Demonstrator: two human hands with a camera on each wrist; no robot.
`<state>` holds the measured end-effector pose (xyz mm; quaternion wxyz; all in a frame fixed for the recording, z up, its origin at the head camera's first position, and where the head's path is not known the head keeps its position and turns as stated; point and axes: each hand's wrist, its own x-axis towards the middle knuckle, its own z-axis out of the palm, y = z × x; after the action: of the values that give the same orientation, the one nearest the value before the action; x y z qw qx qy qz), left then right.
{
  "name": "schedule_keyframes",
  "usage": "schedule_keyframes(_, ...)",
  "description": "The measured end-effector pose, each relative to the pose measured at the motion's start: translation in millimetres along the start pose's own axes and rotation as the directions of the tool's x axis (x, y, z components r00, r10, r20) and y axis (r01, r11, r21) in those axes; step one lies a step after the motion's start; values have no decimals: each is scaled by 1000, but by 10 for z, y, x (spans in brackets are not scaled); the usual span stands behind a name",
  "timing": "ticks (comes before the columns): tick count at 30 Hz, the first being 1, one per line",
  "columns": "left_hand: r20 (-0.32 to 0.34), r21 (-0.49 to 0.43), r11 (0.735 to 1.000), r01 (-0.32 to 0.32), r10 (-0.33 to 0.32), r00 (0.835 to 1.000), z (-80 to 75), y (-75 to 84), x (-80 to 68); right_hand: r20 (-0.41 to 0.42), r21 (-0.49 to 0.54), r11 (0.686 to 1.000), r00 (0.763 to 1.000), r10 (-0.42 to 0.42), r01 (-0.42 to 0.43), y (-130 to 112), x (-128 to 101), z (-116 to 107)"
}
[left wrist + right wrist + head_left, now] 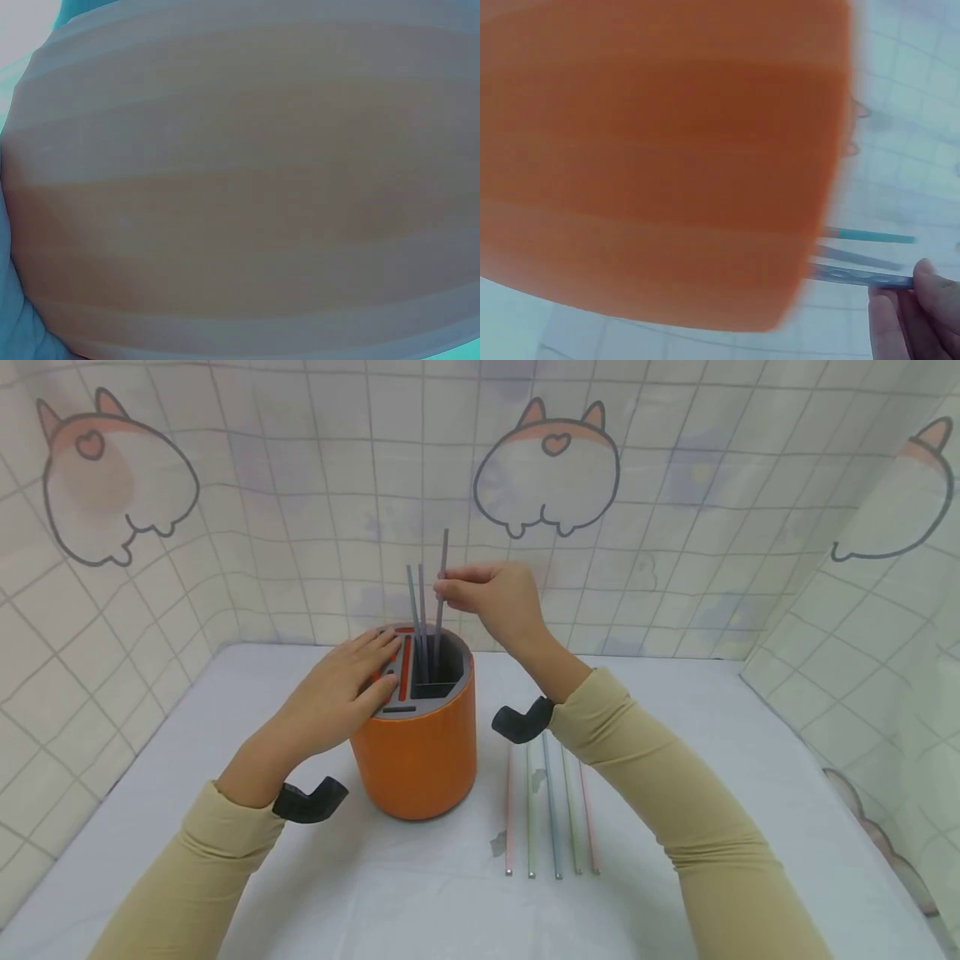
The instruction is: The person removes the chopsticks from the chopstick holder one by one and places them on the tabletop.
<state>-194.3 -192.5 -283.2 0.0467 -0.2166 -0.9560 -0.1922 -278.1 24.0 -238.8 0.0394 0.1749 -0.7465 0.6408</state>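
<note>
An orange round holder with a grey slotted top stands mid-table. My left hand lies flat on its top left rim, fingers straight. My right hand pinches a grey straw that stands upright in the holder's open compartment. Two more straws stand in the same compartment. In the right wrist view the holder fills most of the frame, blurred, with the straws sticking out and my fingertips on one. The left wrist view shows only the holder's blurred wall.
Several pastel straws lie side by side on the white tabletop to the right of the holder. Patterned cloth walls close in the back and both sides.
</note>
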Motion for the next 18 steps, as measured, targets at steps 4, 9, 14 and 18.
schedule_keyframes(4, -1, 1, 1000, -8, 8, 1000, -12, 5, -2, -34, 62, 995, 997, -71, 74, -136, 4, -105)
schedule_keyframes(9, -2, 16, 1000, -7, 7, 1000, -27, 3, 8, -91, 150, 982, 990, -106, 118, -303, 2, -238)
schedule_keyframes(14, 2, 20, 1000, -7, 7, 1000, -12, -1, 21, -157, 255, 955, 981, -114, 151, -448, -23, -396)
schedule_keyframes(18, 4, 13, 1000, -6, 6, 1000, -4, 5, 26, -198, 291, 941, 973, -119, 175, -536, -55, -580)
